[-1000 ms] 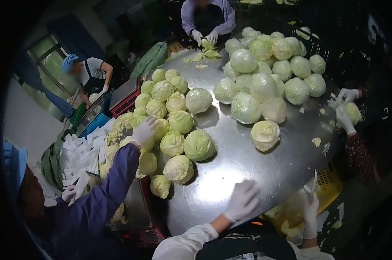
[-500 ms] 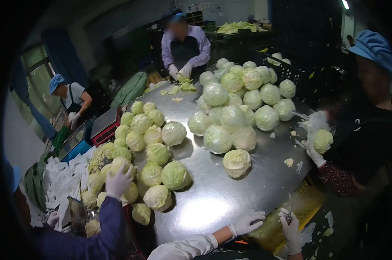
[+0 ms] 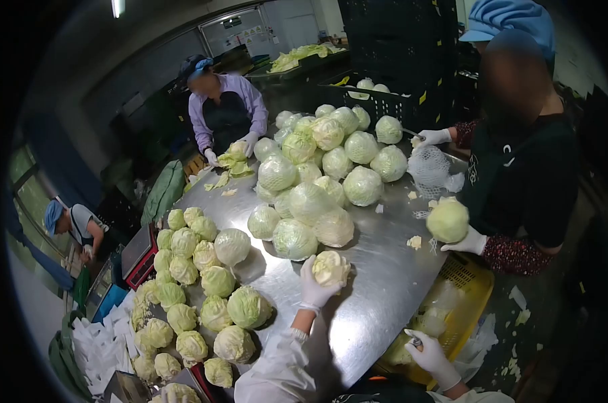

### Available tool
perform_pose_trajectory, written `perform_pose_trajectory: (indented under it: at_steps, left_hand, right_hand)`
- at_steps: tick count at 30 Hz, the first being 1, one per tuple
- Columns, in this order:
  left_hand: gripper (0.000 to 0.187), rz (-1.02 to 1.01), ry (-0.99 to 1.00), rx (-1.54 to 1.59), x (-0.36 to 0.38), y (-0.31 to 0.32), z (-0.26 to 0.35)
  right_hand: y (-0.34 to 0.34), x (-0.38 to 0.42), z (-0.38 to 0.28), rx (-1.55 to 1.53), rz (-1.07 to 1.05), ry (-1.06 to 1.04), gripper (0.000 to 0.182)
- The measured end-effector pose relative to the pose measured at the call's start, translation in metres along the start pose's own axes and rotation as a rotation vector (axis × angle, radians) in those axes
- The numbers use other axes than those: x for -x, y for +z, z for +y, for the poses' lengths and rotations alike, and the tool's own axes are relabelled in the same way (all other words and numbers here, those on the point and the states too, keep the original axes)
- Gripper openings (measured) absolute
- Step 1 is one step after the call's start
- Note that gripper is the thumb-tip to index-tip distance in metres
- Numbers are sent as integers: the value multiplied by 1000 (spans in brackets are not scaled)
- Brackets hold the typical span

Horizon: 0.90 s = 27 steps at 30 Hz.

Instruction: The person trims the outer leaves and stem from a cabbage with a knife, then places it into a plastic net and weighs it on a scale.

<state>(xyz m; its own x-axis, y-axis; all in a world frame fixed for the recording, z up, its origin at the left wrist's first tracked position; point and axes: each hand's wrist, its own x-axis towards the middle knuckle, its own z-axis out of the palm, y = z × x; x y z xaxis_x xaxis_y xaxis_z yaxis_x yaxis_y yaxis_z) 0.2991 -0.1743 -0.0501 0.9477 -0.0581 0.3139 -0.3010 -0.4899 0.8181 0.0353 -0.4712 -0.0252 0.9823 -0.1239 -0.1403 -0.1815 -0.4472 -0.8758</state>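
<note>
Head view: left hand (image 3: pixel 312 287) stretched out over the steel table (image 3: pixel 378 282), gloved fingers wrapped round a cabbage (image 3: pixel 331 267) lying just before the wrapped pile (image 3: pixel 317 174). Right hand (image 3: pixel 430 354) low beside the yellow crate (image 3: pixel 468 282), closed on a knife (image 3: pixel 416 342).

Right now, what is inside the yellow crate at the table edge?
The yellow crate holds pale cabbage trimmings. The right hand and the table cover its near and left parts, so the rest stays hidden.
</note>
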Motion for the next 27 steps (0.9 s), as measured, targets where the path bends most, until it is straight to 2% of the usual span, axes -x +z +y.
perform_pose_trajectory:
  at_steps: [1, 3, 4, 6, 8, 11, 13, 15, 17, 21, 27]
  left_hand:
    - [116, -11, -5, -6, 17, -5, -2]
    - [103, -79, -330, 509, 62, -21, -2]
    - [103, -80, -360, 500, 85, -34, 8]
    - [98, -143, -573, 682, 134, -64, 32]
    - [98, -155, -648, 670, 178, -88, 48]
    - [101, -190, -737, 613, 227, -114, 68]
    - [104, -154, -650, 539, 243, -119, 87]
    - [106, -99, -655, 515, 260, -107, 78]
    - [108, 68, -530, 315, 268, -90, 70]
    - [96, 177, -517, 320, 255, -80, 93]
    - [93, 187, -515, 266, 259, -69, 92]
  right_hand:
    - [4, -1, -6, -8, -2, 10, 43]
    - [16, 0, -19, 79, -50, -13, 45]
    - [20, -2, -25, 70, -110, 5, 42]
    - [28, -9, -47, 46, -222, 15, 38]
    - [44, -13, -61, 18, -336, -54, 30]
    - [76, -15, -68, -33, -511, -263, 43]
    - [90, -12, -88, 50, -598, -260, 49]
    - [101, -9, -97, 140, -666, -269, 55]
    - [109, -9, -96, 196, -681, -264, 61]
    - [98, -12, -86, 211, -701, -309, 61]
    - [100, 0, -97, 350, -554, -327, 59]
